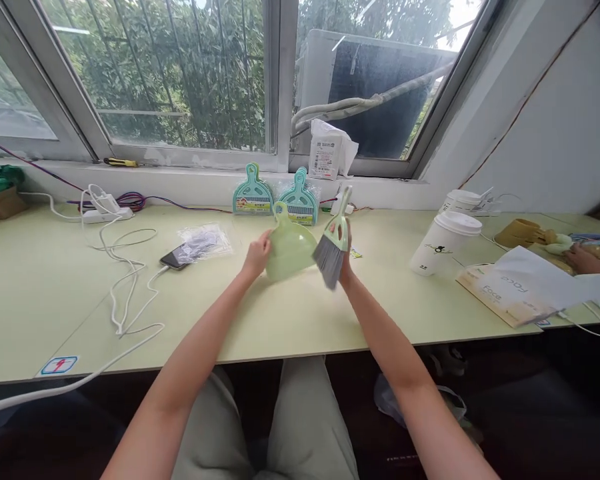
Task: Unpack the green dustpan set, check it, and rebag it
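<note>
A light green dustpan is tilted up over the table, its handle pointing toward the window. My left hand is closed on its left edge. Just to the right, my right hand grips a small hand brush from behind, with its green handle up and grey bristles down. The brush is close to the dustpan's right edge; whether they touch I cannot tell. Behind them, packaged turquoise dustpan sets lean against the window ledge, and another stack stands beside them.
Left of the dustpan lie a phone, clear plastic bags and a tangled white cable. Paper cups and a tissue pack stand on the right. Another person's hand shows at the far right.
</note>
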A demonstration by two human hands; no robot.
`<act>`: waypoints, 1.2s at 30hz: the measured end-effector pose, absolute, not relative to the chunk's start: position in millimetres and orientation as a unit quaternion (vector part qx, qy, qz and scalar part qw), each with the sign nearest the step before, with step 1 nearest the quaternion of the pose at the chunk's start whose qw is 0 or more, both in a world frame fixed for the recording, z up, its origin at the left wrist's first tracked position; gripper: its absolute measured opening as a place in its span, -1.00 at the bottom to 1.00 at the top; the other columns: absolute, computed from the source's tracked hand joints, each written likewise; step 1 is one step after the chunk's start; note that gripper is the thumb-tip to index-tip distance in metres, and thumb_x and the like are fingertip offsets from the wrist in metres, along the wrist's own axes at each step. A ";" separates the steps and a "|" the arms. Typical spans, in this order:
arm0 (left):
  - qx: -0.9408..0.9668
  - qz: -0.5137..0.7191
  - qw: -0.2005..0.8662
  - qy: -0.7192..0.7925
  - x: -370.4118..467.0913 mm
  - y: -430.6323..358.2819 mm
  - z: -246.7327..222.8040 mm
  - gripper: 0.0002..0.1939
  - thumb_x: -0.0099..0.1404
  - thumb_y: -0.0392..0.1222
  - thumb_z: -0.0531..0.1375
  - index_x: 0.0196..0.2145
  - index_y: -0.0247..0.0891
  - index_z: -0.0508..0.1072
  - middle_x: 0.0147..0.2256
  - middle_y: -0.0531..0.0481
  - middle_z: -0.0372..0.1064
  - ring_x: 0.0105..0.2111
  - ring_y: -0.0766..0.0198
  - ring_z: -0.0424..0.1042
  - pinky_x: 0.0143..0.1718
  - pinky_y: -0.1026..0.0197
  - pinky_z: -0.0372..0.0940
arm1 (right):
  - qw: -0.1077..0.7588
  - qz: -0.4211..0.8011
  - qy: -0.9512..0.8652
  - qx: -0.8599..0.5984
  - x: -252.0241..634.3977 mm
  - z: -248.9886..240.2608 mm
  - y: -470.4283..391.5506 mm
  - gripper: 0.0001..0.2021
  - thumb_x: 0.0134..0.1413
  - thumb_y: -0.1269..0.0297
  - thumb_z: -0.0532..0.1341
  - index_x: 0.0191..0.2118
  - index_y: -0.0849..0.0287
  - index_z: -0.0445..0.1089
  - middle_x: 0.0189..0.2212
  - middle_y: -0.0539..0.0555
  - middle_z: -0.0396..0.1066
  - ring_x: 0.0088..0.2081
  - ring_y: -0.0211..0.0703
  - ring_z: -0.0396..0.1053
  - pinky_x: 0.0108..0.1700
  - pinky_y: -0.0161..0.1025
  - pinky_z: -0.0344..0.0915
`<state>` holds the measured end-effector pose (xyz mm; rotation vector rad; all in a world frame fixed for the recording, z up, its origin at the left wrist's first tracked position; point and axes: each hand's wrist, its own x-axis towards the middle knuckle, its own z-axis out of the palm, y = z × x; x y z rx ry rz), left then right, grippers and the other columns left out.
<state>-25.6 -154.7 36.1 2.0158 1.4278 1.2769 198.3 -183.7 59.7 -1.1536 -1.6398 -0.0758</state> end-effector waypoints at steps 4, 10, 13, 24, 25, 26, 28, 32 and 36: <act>0.686 0.444 0.171 0.551 -61.6 -133.5 31.8 -0.56 0.33 -0.04 -0.08 -0.08 -0.31 0.46 -0.33 -0.06 0.45 -0.36 0.21 0.36 -0.35 0.26 0.16 | 0.423 -0.088 -0.697 -0.572 226.5 70.3 -179.8 -0.60 0.32 0.11 -0.17 -0.29 0.14 0.34 -0.23 0.12 0.28 -0.23 -0.13 0.27 -0.23 -0.25 0.18; 0.718 0.224 0.109 0.650 -65.6 -139.6 28.3 -0.70 0.26 -0.07 0.02 -0.25 -0.20 0.51 -0.25 -0.12 0.49 -0.23 0.08 0.42 -0.30 0.22 0.17 | 0.159 -0.112 -0.735 -0.649 244.3 34.7 -161.7 -0.66 0.26 0.26 -0.03 -0.33 0.19 0.47 -0.19 0.22 0.38 -0.08 -0.03 0.28 -0.18 -0.21 0.21; 0.725 0.188 0.070 0.659 -61.2 -142.6 25.3 -0.65 0.28 -0.01 -0.01 -0.27 -0.20 0.51 -0.18 -0.18 0.48 -0.17 0.03 0.41 -0.27 0.18 0.19 | 0.140 -0.093 -0.735 -0.657 244.1 24.6 -157.0 -0.67 0.23 0.23 0.02 -0.36 0.19 0.51 -0.20 0.26 0.41 -0.03 0.05 0.27 -0.12 -0.12 0.23; 0.725 0.194 0.042 0.660 -65.7 -143.4 25.8 -0.71 0.28 -0.05 0.01 -0.35 -0.20 0.48 -0.31 -0.17 0.48 -0.26 0.05 0.42 -0.29 0.16 0.19 | 0.087 0.055 -0.701 -0.706 245.8 36.5 -160.4 -0.80 -0.14 0.11 0.31 -0.38 0.11 0.53 -0.31 0.13 0.49 -0.22 -0.02 0.39 -0.23 -0.19 0.22; 0.726 0.191 0.038 0.659 -65.7 -143.8 26.0 -0.72 0.28 -0.07 0.01 -0.36 -0.20 0.48 -0.32 -0.18 0.47 -0.27 0.05 0.42 -0.30 0.16 0.18 | 0.099 0.052 -0.694 -0.711 245.5 36.9 -160.2 -0.81 -0.14 0.14 0.30 -0.38 0.11 0.53 -0.30 0.12 0.49 -0.22 -0.03 0.39 -0.23 -0.20 0.22; 0.729 0.187 0.035 0.658 -65.3 -144.2 26.1 -0.72 0.27 -0.09 0.00 -0.38 -0.20 0.47 -0.34 -0.17 0.47 -0.29 0.05 0.42 -0.31 0.16 0.18 | 0.120 0.044 -0.685 -0.718 244.4 37.4 -160.2 -0.81 -0.14 0.15 0.29 -0.37 0.11 0.52 -0.27 0.11 0.48 -0.21 -0.04 0.39 -0.23 -0.21 0.22; 0.738 0.176 0.029 0.651 -62.0 -145.7 26.1 -0.73 0.27 -0.12 0.00 -0.42 -0.21 0.45 -0.38 -0.16 0.45 -0.32 0.06 0.42 -0.33 0.17 0.16 | 0.185 0.032 -0.667 -0.721 239.1 38.9 -161.0 -0.80 -0.10 0.16 0.27 -0.32 0.11 0.51 -0.21 0.11 0.46 -0.18 -0.07 0.38 -0.23 -0.23 0.22; 0.801 0.172 0.041 0.572 -38.9 -156.4 25.9 -0.70 0.30 -0.08 -0.01 -0.46 -0.20 0.43 -0.37 -0.11 0.44 -0.31 0.13 0.40 -0.33 0.21 0.16 | 0.284 0.047 -0.692 -0.662 217.5 41.2 -167.6 -0.78 -0.01 0.10 0.24 -0.27 0.09 0.48 -0.17 0.06 0.44 -0.15 -0.14 0.36 -0.21 -0.27 0.21; 0.896 0.203 0.056 0.391 -7.2 -175.8 28.8 -0.65 0.36 -0.06 -0.07 -0.37 -0.20 0.44 -0.25 -0.08 0.39 -0.22 0.18 0.36 -0.24 0.21 0.20 | 0.231 0.049 -0.759 -0.606 198.3 38.8 -174.6 -0.83 -0.01 0.11 0.27 -0.33 0.07 0.48 -0.23 0.04 0.46 -0.12 -0.11 0.34 -0.18 -0.26 0.21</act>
